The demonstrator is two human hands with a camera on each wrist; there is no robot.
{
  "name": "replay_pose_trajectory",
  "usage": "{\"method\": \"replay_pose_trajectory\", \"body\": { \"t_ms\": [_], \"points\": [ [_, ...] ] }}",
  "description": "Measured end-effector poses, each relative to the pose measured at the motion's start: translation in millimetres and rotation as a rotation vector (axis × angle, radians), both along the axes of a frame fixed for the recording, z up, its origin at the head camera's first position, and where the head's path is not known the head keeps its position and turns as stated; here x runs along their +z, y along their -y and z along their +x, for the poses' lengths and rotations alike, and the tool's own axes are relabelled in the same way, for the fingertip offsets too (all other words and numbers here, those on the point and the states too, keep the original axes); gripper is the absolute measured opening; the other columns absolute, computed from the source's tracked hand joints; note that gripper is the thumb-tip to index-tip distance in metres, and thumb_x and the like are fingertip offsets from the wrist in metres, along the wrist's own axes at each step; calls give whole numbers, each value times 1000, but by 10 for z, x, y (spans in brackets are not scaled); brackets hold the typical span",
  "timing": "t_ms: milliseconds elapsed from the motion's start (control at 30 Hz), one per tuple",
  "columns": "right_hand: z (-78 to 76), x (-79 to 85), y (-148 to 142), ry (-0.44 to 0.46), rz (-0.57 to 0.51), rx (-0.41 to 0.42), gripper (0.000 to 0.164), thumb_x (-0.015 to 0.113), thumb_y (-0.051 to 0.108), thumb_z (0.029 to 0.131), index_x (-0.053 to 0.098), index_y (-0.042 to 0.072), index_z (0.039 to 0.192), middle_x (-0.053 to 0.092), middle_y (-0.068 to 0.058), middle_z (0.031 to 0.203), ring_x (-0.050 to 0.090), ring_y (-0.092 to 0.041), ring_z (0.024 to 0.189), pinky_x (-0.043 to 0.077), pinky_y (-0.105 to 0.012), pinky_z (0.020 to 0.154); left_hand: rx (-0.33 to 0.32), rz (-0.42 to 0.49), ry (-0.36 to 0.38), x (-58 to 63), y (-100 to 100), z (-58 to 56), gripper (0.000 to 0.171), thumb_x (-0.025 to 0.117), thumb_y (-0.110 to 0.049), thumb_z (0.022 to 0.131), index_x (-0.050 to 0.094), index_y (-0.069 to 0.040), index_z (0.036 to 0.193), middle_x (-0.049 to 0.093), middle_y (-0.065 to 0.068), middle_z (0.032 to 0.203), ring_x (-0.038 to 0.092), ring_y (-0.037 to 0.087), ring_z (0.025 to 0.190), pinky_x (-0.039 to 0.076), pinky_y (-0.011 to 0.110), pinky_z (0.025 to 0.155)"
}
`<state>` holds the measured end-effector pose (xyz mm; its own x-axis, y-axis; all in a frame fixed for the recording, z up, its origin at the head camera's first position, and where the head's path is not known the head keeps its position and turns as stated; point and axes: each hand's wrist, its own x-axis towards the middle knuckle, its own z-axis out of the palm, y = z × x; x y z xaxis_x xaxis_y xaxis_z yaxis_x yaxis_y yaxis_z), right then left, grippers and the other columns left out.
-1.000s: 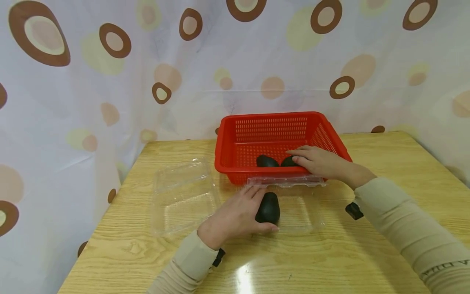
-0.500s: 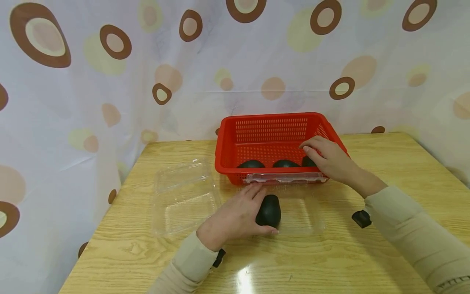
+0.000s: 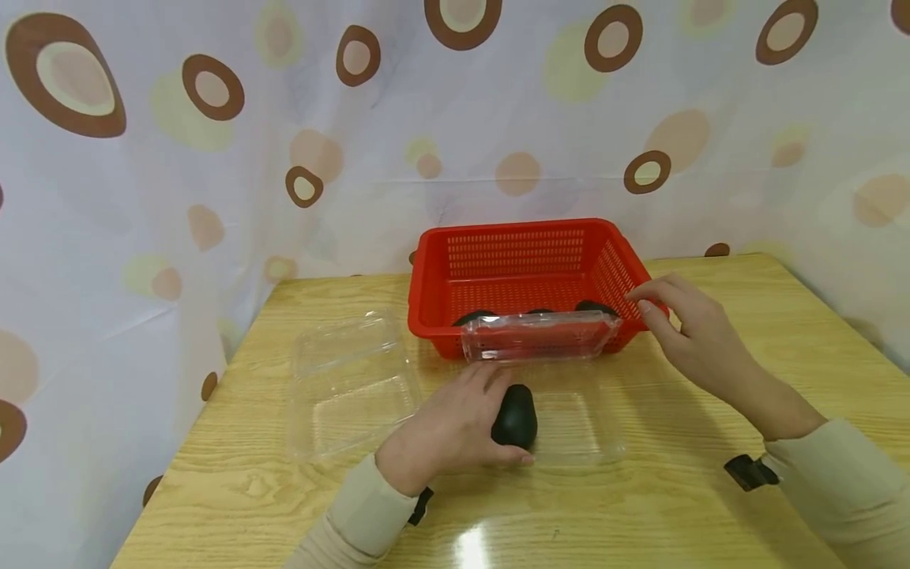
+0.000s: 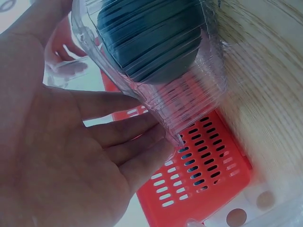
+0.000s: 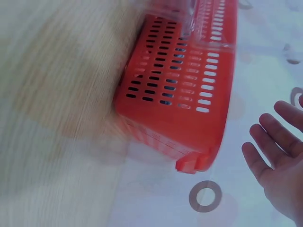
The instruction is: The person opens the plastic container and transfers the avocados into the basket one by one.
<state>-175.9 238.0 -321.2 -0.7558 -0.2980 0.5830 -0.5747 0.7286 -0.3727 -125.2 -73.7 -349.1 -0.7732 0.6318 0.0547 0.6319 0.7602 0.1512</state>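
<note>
A dark avocado (image 3: 515,419) lies in the left part of a clear plastic clamshell box (image 3: 576,427), whose lid (image 3: 540,336) stands raised against the front of the red basket. My left hand (image 3: 455,431) holds the box at its left side, thumb at the near edge and fingers toward the hinge. The left wrist view shows those fingers (image 4: 137,142) against the ribbed plastic, the avocado (image 4: 151,47) behind it. My right hand (image 3: 700,340) hovers, holding nothing, by the basket's front right corner; in the right wrist view its fingers (image 5: 274,142) are spread apart.
The red basket (image 3: 512,229) stands at the back of the wooden table (image 3: 284,514) and contains several avocados, partly hidden by its front rim and the raised lid. A second clear clamshell box (image 3: 355,395) lies unfolded to the left. A patterned cloth (image 3: 398,142) hangs behind.
My right hand has let go of avocados inside the basket and moved out to the right. The avocados there have shifted apart. The lid stands higher in view; my left hand barely moved.
</note>
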Motion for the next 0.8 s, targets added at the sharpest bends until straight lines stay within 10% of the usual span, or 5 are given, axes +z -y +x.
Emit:
{"method": "replay_pose_trajectory", "body": {
  "t_ms": [467,800],
  "points": [
    [450,-122,170,-106,-1,171,27,65,-11,84,69,11,98,64,7,96,49,3,81,43,-14,68,-2,-16,-28,24,3,62,101,71,-73,73,42,-9,146,45,8,148,45,22,137,41,32,114],
    [561,-238,456,-59,8,292,32,69,-9,81,69,12,104,64,5,104,57,-6,93,45,-10,82,-16,0,113,42,45,42,102,66,-72,79,33,-11,153,33,8,159,31,24,148,32,37,121]
  ]
}}
